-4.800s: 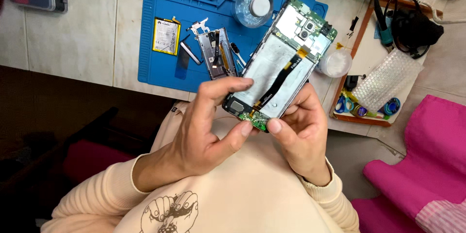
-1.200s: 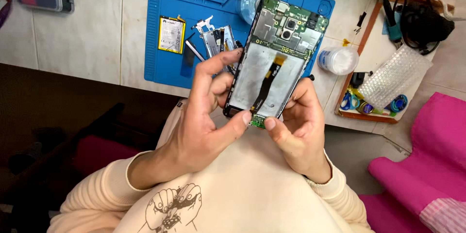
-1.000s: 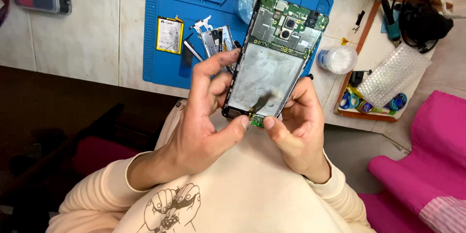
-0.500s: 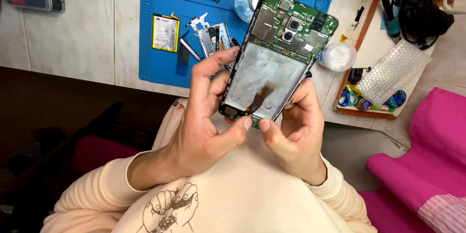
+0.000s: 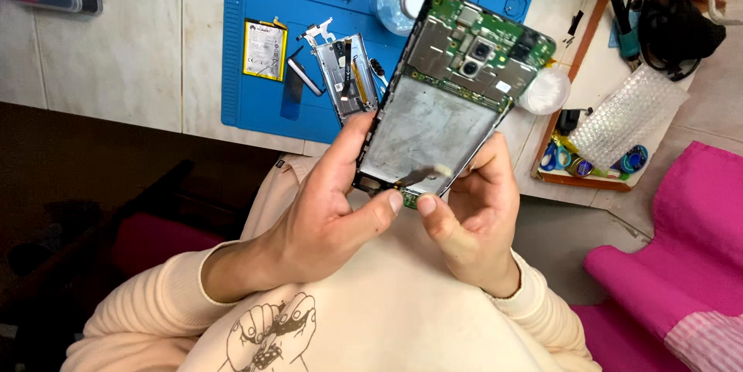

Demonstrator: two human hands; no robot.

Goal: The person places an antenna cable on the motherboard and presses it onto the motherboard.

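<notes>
Two bare hands are cradling an opened phone (image 5: 445,120), its back off and its green circuit board showing. The left hand (image 5: 333,209) is wrapping its fingers (image 5: 348,151) narrowly around the phone's left edge, thumb pressing the bottom end. The right hand (image 5: 476,213) is gripping the right edge, thumb meeting the other at the small green board. Beyond the fingers, a blue mat (image 5: 263,70) is lying on the tiled counter (image 5: 131,47), carrying a battery (image 5: 265,50) and a metal frame (image 5: 348,78).
</notes>
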